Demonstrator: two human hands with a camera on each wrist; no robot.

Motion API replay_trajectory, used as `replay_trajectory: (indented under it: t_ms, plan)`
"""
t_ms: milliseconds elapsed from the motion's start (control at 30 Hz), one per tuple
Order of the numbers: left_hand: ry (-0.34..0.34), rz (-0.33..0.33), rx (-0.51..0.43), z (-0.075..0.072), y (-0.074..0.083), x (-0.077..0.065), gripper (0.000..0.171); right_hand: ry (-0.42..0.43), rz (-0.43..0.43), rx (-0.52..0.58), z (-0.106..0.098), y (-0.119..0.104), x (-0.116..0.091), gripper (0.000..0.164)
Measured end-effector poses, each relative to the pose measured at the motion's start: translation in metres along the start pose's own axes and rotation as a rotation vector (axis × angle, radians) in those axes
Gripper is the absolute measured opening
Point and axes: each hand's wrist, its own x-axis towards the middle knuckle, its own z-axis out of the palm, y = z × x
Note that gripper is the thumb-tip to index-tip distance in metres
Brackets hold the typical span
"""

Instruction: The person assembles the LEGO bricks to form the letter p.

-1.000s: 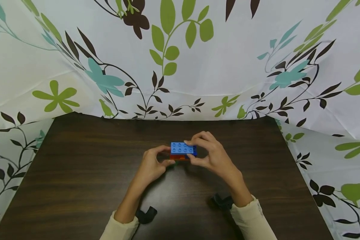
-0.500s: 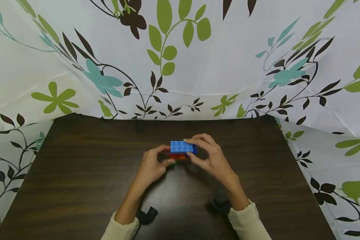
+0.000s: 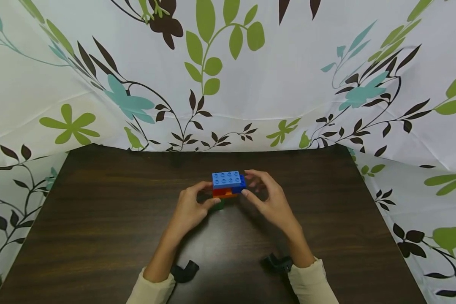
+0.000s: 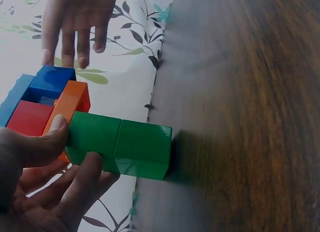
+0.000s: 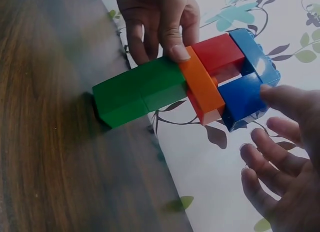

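A stack of toy building bricks stands upright, its green bricks [image 4: 120, 142] lowest and close to or on the table. Above the green lies a long orange brick [image 5: 202, 84]. It carries a red brick [image 5: 218, 55] and a dark blue brick [image 5: 243, 98] side by side. A light blue brick [image 3: 226, 179] spans the top, studs up. My left hand [image 3: 191, 207] grips the stack between thumb and fingers around the orange and upper green bricks. The right hand [image 3: 271, 202] has its fingers spread beside the dark blue brick; its thumb tip is at that brick, contact unclear.
The dark wooden table [image 3: 99, 236] extends around both hands. A white cloth with a leaf pattern [image 3: 235, 105] hangs behind it and at the sides. Each wrist wears a black strap mount [image 3: 186, 271] near the cream sleeves.
My right hand has let go of the light blue brick and its fingers have spread away to the right. The top of the stack has shifted slightly left and turned; the left hand keeps its grip.
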Motion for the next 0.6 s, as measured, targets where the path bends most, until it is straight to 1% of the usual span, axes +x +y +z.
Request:
replay_trajectory:
  t_ms: [100,233,367,467,600]
  plan:
    - [-0.021,-0.015,0.005,-0.001,0.002,0.000,0.043,-0.013,0.024,-0.004,0.000,0.001,-0.001,0.046]
    - [-0.048,-0.019,0.012,-0.004,0.005,-0.001,0.046,-0.013,0.033,0.008,0.002,0.001,-0.001,0.041]
    - [-0.046,-0.023,0.022,-0.006,0.006,-0.002,0.049,0.002,0.032,0.022,0.005,0.001,-0.001,0.039]
    - [-0.045,-0.038,0.036,-0.008,0.006,-0.002,0.049,0.006,0.033,0.025,0.008,0.003,0.000,0.039]
    - [-0.053,-0.068,0.046,-0.008,0.006,-0.002,0.048,-0.004,0.040,0.015,0.012,0.007,0.000,0.044]
